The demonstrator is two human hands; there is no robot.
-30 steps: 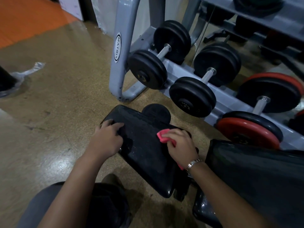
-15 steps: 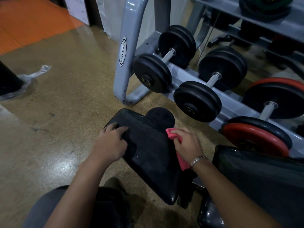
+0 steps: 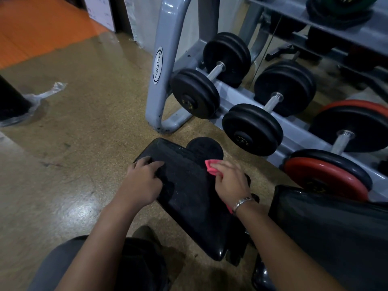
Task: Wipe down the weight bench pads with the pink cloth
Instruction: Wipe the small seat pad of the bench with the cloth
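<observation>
The black seat pad point(image 3: 189, 194) of the weight bench lies in front of me, narrow end pointing away. My left hand point(image 3: 142, 181) grips its far left edge, fingers curled over the pad. My right hand point(image 3: 231, 183) presses the pink cloth point(image 3: 211, 167) against the pad's right edge; most of the cloth is hidden under the hand, with a strip showing by my wrist. The larger black back pad point(image 3: 327, 232) sits at lower right, under my right forearm.
A grey dumbbell rack point(image 3: 163, 80) stands just beyond the pad, holding black dumbbells point(image 3: 212, 85) and a red-and-black one point(image 3: 340, 156). A round black roller pad point(image 3: 204, 149) sits behind the seat. My knee is at the bottom left. A plastic-wrapped black post point(image 3: 12, 103) stands at left.
My right hand has slid the pink cloth from the pad's top surface rightward and away to its right edge. My left hand stays gripping the left edge.
</observation>
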